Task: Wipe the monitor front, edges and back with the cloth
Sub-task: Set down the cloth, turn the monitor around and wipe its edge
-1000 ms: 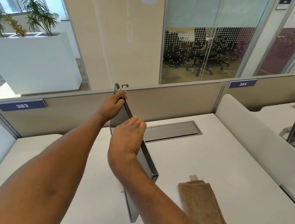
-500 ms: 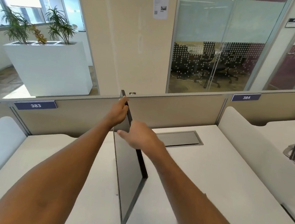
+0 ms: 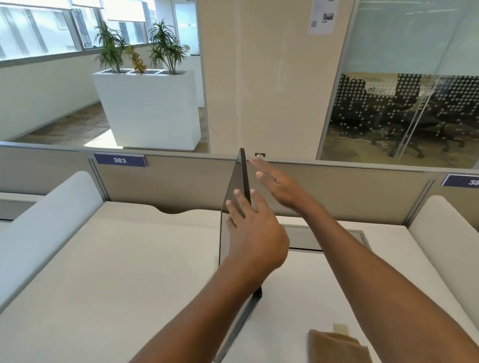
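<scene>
The thin, stiff monitor (image 3: pixel 238 178) stood on edge mid-desk (image 3: pixel 112 257), seemingly light but tippy, best held by its frame rather than the glass; the left hand (image 3: pixel 254 234) braced it with near-straight fingers, while the right hand (image 3: pixel 278 184) was flat and empty.

Dark monitor (image 3: pixel 236 187) stands edge-on; folded tan cloth (image 3: pixel 341 361) lies to its right.
</scene>
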Demonstrator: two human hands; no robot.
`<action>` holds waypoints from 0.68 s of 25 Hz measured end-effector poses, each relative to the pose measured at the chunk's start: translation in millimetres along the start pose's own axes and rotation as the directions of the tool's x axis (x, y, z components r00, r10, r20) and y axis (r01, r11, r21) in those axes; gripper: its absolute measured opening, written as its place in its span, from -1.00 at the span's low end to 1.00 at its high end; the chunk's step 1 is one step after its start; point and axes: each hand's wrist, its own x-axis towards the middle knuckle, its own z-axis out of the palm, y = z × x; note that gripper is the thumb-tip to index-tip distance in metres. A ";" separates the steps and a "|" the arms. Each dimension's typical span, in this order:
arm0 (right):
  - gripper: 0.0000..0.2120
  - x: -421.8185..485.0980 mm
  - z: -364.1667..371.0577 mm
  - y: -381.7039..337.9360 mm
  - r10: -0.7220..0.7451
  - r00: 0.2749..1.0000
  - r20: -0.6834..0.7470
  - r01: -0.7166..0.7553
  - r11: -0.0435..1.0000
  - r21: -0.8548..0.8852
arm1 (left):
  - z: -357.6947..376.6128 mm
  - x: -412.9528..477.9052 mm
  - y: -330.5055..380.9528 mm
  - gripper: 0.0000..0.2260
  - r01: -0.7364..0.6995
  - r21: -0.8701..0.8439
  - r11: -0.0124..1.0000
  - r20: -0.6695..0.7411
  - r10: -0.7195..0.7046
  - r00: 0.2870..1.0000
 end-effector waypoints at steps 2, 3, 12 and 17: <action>-0.54 16.3 1.6 3.1 -0.029 0.998 0.053 0.033 0.998 -0.059 | 7.7 -11.6 10.6 -0.13 0.023 0.098 0.995 0.000 -0.023 1.000; -0.54 23.3 2.9 4.3 -0.042 0.995 0.087 0.049 0.995 -0.085 | 11.3 -16.0 14.2 -0.09 0.035 0.138 0.990 -0.001 -0.035 0.999; -0.54 46.5 11.0 17.8 -0.058 0.973 0.224 0.105 0.974 -0.202 | 26.0 -24.3 11.9 -0.23 0.012 0.352 0.936 -0.033 0.000 0.999; -0.55 46.4 7.5 18.6 -0.077 0.974 0.213 0.133 0.954 -0.267 | 30.9 -24.3 4.7 -0.33 -0.037 0.420 0.907 -0.020 0.050 0.999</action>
